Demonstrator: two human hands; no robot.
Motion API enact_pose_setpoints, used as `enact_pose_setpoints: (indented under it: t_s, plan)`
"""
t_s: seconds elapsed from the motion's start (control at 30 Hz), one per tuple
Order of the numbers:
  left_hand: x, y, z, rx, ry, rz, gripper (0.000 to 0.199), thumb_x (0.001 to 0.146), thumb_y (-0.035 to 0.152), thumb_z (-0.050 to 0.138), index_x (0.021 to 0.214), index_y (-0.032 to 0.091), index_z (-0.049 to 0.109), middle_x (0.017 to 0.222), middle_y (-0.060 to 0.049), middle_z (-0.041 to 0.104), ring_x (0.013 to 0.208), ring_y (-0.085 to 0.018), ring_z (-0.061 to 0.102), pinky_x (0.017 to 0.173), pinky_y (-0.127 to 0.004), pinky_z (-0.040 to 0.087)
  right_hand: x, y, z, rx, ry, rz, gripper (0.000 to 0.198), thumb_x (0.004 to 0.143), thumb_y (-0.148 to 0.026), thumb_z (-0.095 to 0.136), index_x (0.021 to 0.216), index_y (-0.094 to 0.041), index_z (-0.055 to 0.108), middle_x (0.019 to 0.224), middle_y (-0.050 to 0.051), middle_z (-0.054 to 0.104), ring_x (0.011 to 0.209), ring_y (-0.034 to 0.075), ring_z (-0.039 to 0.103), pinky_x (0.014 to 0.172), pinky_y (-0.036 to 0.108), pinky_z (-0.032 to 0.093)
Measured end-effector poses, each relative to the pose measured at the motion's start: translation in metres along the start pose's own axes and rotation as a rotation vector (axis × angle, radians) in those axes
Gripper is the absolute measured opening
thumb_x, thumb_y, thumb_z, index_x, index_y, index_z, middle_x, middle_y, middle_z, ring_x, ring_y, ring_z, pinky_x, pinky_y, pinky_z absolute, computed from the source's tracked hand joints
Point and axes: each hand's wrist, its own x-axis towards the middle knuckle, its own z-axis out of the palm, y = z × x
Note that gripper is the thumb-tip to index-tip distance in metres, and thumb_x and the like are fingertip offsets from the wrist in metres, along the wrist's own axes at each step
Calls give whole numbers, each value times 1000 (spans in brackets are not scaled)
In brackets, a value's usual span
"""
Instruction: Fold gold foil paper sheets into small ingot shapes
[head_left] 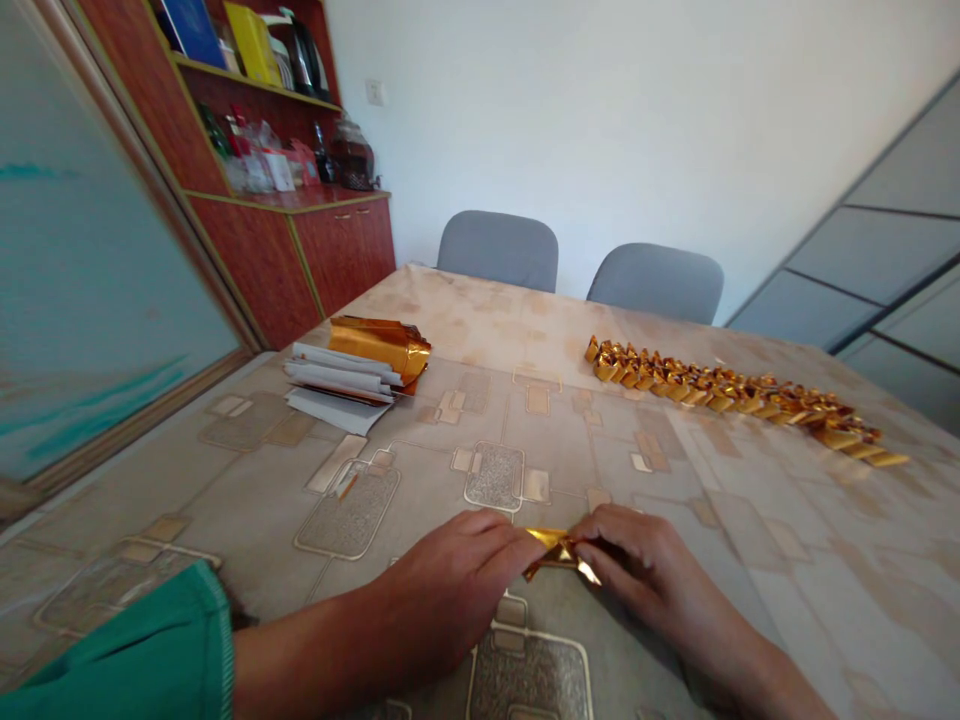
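Note:
Between my two hands, close to the table's near side, is a small piece of gold foil paper [559, 548], creased and partly folded. My left hand [480, 570] is closed on its left end, thumb and fingers pressed together. The right hand [637, 560] pinches the other end between thumb and forefinger. My fingers hide both ends of the foil. Farther off to the right lies a long row of folded gold foil pieces [720, 385], packed side by side. At the far left sits a stack of gold foil sheets [375, 345] with pale grey backs, slightly curled.
A patterned cloth covers the table [450, 480]. Two grey chairs [499, 248] stand at its far edge by the white wall. A red-brown cabinet [289, 240] with bottles and a jar is at the back left, beside a glass panel [90, 250].

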Motion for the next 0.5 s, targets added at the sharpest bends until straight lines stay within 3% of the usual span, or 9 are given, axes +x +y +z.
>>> enact_pose_setpoints:
  t_s: [0.23, 0.5]
  plan:
    - [1, 3, 0, -26, 11, 21, 35, 92, 7, 44, 123, 18, 56, 117, -9, 66, 107, -21, 59, 96, -37, 50, 2, 10, 16, -67, 81, 54, 9, 92, -22, 60, 84, -21, 65, 81, 2, 67, 76, 19, 61, 68, 31, 44]
    - [3, 5, -5, 10, -66, -21, 51, 90, 7, 46, 140, 12, 42, 133, -10, 58, 114, -23, 53, 104, -37, 45, 2, 12, 20, -147, 136, 68, 15, 96, -25, 53, 82, -22, 59, 77, 1, 64, 71, 20, 59, 64, 32, 42]
